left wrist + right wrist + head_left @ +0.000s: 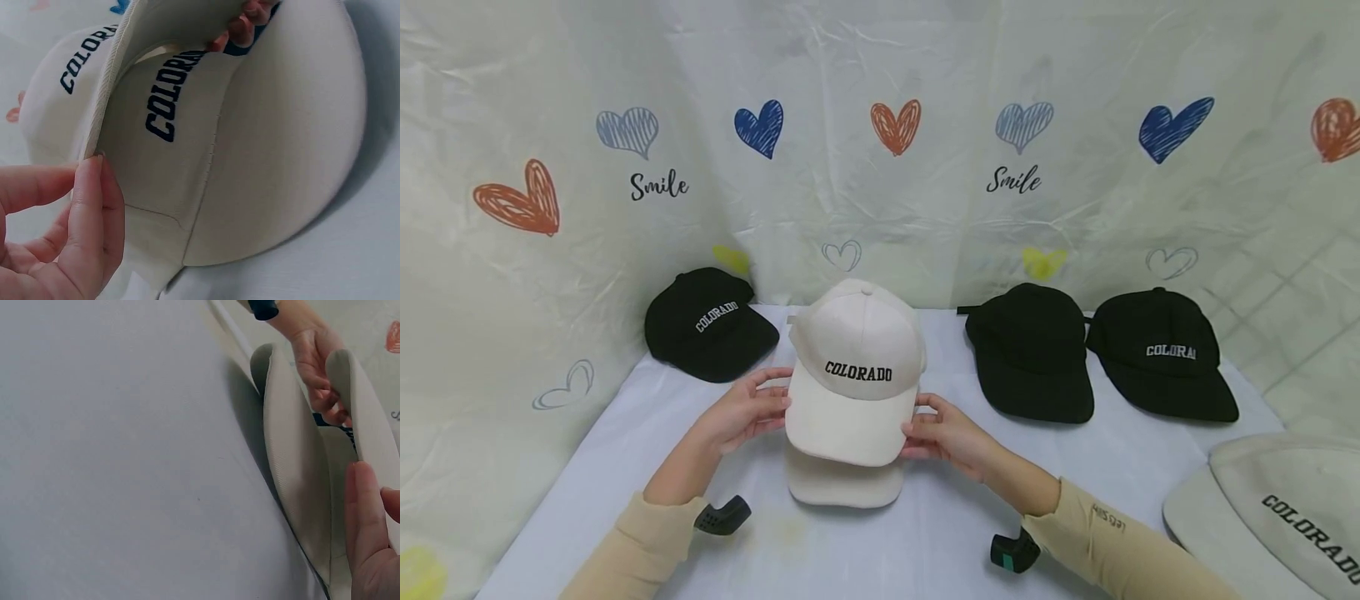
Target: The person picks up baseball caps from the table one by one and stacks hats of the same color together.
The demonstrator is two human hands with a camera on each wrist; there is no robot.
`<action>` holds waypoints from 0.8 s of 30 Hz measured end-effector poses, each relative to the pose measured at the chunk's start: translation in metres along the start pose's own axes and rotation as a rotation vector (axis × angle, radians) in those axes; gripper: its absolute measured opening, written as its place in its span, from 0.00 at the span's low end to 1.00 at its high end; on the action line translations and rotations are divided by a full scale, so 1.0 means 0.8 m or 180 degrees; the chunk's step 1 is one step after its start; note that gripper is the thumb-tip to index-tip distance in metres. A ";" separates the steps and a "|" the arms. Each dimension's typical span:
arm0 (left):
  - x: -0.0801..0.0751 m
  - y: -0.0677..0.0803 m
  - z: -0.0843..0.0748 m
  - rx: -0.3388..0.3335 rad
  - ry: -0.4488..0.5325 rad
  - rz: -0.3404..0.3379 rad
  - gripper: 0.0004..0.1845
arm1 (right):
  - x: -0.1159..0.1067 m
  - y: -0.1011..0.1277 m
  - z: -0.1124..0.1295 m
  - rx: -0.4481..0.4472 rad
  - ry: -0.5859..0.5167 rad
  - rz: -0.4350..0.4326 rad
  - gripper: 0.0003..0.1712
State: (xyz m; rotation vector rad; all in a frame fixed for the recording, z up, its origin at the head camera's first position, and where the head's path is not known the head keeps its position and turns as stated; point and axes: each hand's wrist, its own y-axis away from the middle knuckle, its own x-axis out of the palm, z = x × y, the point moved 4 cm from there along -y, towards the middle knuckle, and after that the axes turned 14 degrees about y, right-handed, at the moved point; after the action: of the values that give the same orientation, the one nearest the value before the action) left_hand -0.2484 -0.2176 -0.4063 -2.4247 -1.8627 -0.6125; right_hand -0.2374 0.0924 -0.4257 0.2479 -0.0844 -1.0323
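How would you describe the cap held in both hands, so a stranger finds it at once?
On the pale table before the heart-printed backdrop, look at the middle. The cream cap is held by its brim between the left hand and right hand. Unlike the black caps, it sits lifted above a second cream cap.

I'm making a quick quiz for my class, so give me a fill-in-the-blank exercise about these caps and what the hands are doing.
1. Both hands, the left hand and the right hand, hold the brim of a cream cap lettered ____.
2. Right beneath it lies a second cap whose colour is ____.
3. The number of black caps on the table is ____.

Missing words: COLORADO; cream; three
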 end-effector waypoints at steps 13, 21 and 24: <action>-0.005 0.006 0.012 -0.0090 0.0037 0.0035 0.33 | -0.003 -0.006 -0.003 0.0012 0.0044 -0.0014 0.20; -0.013 0.010 0.025 -0.0221 -0.0019 0.0140 0.35 | 0.001 -0.005 -0.010 0.0050 0.0077 0.0051 0.19; -0.015 0.010 0.029 -0.0254 -0.0021 0.0160 0.35 | 0.002 -0.005 -0.012 0.0076 0.0096 0.0076 0.19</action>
State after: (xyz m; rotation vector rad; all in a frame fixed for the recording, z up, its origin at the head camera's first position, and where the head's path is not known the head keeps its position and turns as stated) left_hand -0.2366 -0.2249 -0.4294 -2.5170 -1.8073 -0.6897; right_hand -0.2381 0.0909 -0.4357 0.2836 -0.0722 -1.0041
